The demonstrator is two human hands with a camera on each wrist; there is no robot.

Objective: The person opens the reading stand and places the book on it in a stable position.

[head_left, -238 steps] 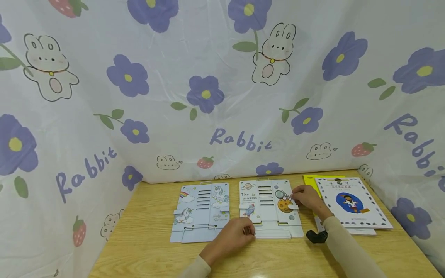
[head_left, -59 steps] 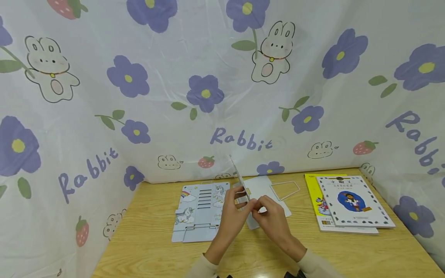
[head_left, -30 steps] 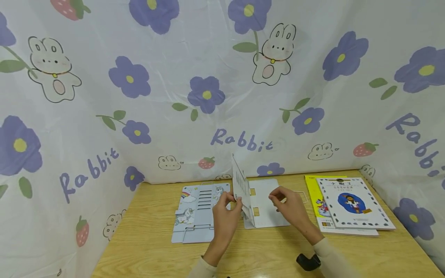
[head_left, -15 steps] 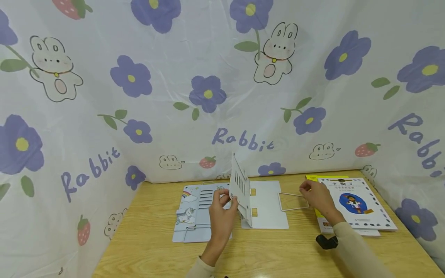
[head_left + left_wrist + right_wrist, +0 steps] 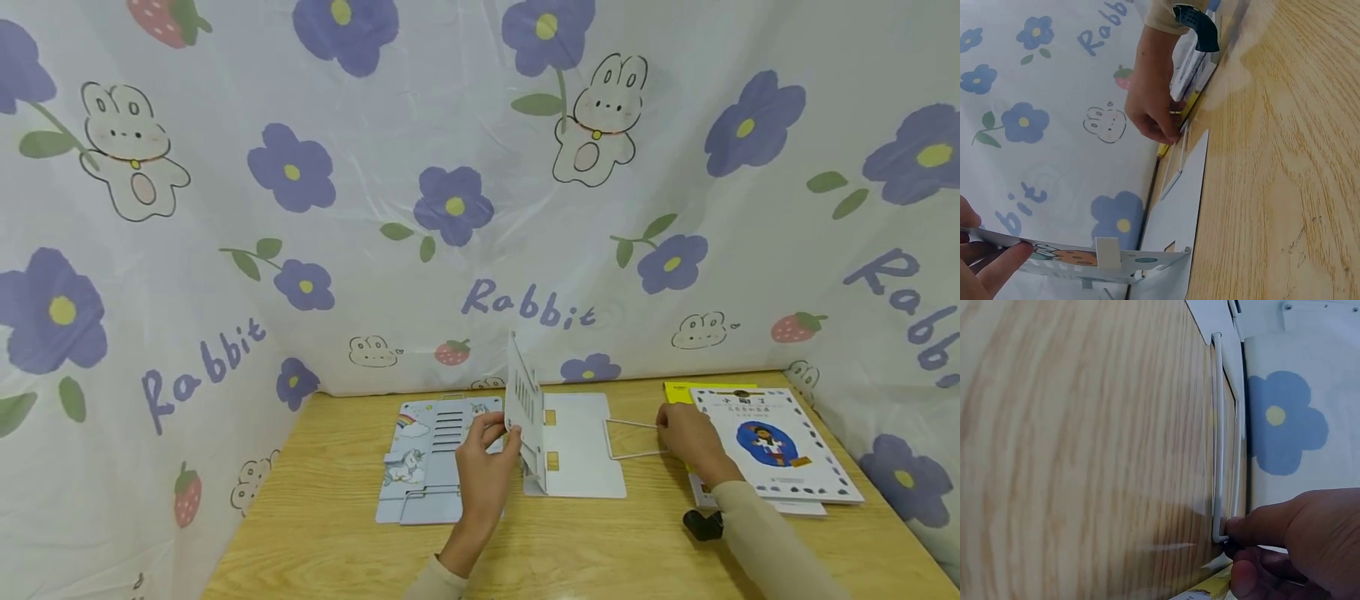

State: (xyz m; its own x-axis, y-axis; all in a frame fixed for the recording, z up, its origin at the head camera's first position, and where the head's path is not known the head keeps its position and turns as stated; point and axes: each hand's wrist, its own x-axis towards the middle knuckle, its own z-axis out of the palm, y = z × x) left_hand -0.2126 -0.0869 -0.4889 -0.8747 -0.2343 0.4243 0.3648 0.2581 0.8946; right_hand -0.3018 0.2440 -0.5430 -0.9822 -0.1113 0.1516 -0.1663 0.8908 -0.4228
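Note:
A white metal book stand stands half unfolded on the wooden table. Its slotted panel (image 5: pixel 522 404) is raised nearly upright, and its plain base plate (image 5: pixel 587 467) lies flat to the right. My left hand (image 5: pixel 483 471) pinches the edge of the raised panel between thumb and fingers. In the left wrist view, the panel's printed side (image 5: pixel 1075 256) with a white clip (image 5: pixel 1109 252) shows. A white wire support (image 5: pixel 1218 437) reaches rightward from the base plate. My right hand (image 5: pixel 693 437) pinches its far end, thumb and fingertips at the wire's corner.
A second book stand (image 5: pixel 408 467) with a unicorn print lies flat at left, partly behind my left hand. Stacked books (image 5: pixel 817 450), one yellow-edged, lie right beside my right hand. A patterned curtain (image 5: pixel 375 292) borders the table's back and sides.
The stand, lying folded flat at first, has been turned and its panel raised. My right hand left the panel, moved right and took hold of the wire support's end. My left hand kept holding the panel.

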